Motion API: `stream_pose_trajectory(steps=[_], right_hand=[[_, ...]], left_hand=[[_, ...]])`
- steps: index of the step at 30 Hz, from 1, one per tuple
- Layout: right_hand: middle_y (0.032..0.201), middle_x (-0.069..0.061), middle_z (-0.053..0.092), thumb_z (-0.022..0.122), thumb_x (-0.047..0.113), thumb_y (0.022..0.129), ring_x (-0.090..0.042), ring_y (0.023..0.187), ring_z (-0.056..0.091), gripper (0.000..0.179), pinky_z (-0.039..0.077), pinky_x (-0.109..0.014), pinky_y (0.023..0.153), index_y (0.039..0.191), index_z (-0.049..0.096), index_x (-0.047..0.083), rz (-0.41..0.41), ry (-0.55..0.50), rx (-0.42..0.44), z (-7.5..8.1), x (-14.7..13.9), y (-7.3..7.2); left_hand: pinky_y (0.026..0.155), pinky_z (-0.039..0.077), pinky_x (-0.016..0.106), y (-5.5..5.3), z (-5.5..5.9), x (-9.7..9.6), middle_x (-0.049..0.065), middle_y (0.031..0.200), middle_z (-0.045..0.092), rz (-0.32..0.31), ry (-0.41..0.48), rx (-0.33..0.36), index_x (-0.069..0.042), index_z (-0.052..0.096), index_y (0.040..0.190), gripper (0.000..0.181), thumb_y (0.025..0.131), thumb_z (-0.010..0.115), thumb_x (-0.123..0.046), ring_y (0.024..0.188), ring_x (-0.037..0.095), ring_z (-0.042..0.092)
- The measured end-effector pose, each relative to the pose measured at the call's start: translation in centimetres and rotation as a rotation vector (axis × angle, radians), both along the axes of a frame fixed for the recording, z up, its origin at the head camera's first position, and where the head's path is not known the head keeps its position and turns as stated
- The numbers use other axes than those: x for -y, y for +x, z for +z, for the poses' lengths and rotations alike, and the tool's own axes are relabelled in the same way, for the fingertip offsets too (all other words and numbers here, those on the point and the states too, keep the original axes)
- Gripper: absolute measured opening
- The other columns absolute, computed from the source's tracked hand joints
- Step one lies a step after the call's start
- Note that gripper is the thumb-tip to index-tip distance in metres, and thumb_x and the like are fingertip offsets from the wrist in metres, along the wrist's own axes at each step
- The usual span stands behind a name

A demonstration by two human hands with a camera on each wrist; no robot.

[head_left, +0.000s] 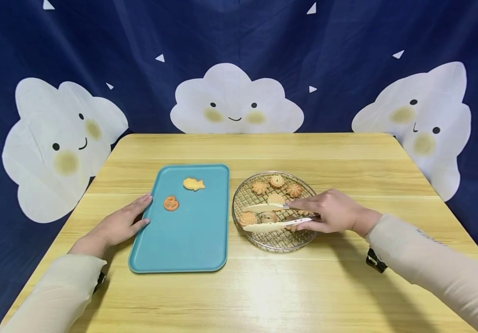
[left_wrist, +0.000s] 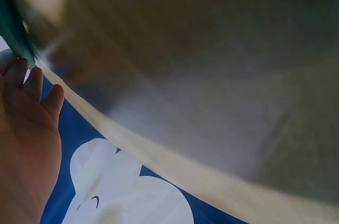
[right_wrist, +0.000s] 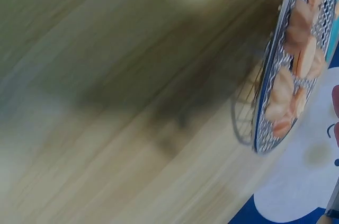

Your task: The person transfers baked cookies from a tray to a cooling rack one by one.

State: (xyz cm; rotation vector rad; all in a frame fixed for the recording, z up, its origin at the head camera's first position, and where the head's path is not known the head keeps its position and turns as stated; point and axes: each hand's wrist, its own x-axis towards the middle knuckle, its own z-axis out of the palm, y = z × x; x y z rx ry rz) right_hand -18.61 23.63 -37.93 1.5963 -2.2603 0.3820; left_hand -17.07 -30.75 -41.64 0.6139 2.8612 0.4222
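Observation:
My left hand [head_left: 123, 222] rests at the left edge of a teal tray [head_left: 186, 236], its fingers touching the rim. On that tray lie a fish-shaped cookie [head_left: 193, 184] and a brown pretzel-like round cookie [head_left: 171, 203]. My right hand [head_left: 332, 212] grips tongs [head_left: 265, 226] with cream tips and metal handles. The tongs reach over a round wire rack [head_left: 280, 239], arms spread on either side of a small round cookie [head_left: 269, 217]. A swirled cookie [head_left: 247, 218] sits by the tips. Behind the tongs is a pale round cookie [head_left: 276, 199].
At the back of the rack are a star-shaped cookie [head_left: 259, 187], a ring cookie [head_left: 277, 181] and a flower-shaped cookie [head_left: 294, 190]. The right wrist view shows the rack's raised rim [right_wrist: 259, 113]. The wooden table [head_left: 259, 296] ends at a dark blue cloud-print curtain [head_left: 239, 37].

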Motion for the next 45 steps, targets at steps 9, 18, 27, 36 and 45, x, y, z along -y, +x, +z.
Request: stream_pose_trajectory(steps=[9,18,27,36,45], right_hand=[[0.099,-0.002,0.072,0.060,0.049,0.091,0.009,0.045,0.035,0.050,0.038,-0.014,0.042,0.116,0.068,0.006,0.020,0.003,0.010,1.1,-2.2,0.0],[0.080,0.008,0.068,0.066,0.048,0.087,0.014,0.047,0.028,0.049,0.033,-0.012,0.041,0.116,0.069,0.009,0.004,0.075,0.046,1.4,-4.1,0.4],[0.072,0.018,0.057,0.071,0.045,0.084,0.016,0.048,0.027,0.048,0.030,-0.010,0.041,0.117,0.069,0.009,0.010,0.085,0.085,1.8,-4.9,0.6],[0.079,0.011,0.065,0.071,0.045,0.084,0.016,0.048,0.027,0.048,0.033,-0.012,0.041,0.116,0.069,0.010,0.012,0.091,0.082,1.6,-4.8,0.5],[0.091,0.002,0.071,0.069,0.046,0.085,0.014,0.047,0.025,0.048,0.033,-0.012,0.041,0.115,0.069,0.010,0.014,0.094,0.085,1.3,-4.3,0.4]], left_hand=[[0.107,0.022,0.058,-0.1,-0.2,0.1,0.021,0.155,0.018,0.000,-0.003,-0.003,0.000,0.022,0.151,0.069,0.100,0.048,-0.038,0.139,0.041,0.020],[0.107,0.022,0.058,0.0,-0.2,0.2,0.021,0.155,0.018,0.004,-0.004,0.003,0.000,0.021,0.151,0.069,0.100,0.049,-0.038,0.139,0.041,0.019],[0.108,0.022,0.058,0.0,-0.1,0.1,0.021,0.155,0.018,0.002,-0.006,-0.001,0.000,0.021,0.151,0.069,0.100,0.049,-0.038,0.139,0.041,0.020],[0.107,0.022,0.058,0.0,0.0,0.1,0.021,0.155,0.018,0.006,-0.010,0.000,0.000,0.021,0.151,0.069,0.100,0.049,-0.037,0.138,0.042,0.020],[0.107,0.023,0.059,0.0,-0.1,0.0,0.021,0.155,0.019,0.005,-0.005,0.003,0.000,0.022,0.151,0.069,0.100,0.049,-0.038,0.138,0.042,0.020]])
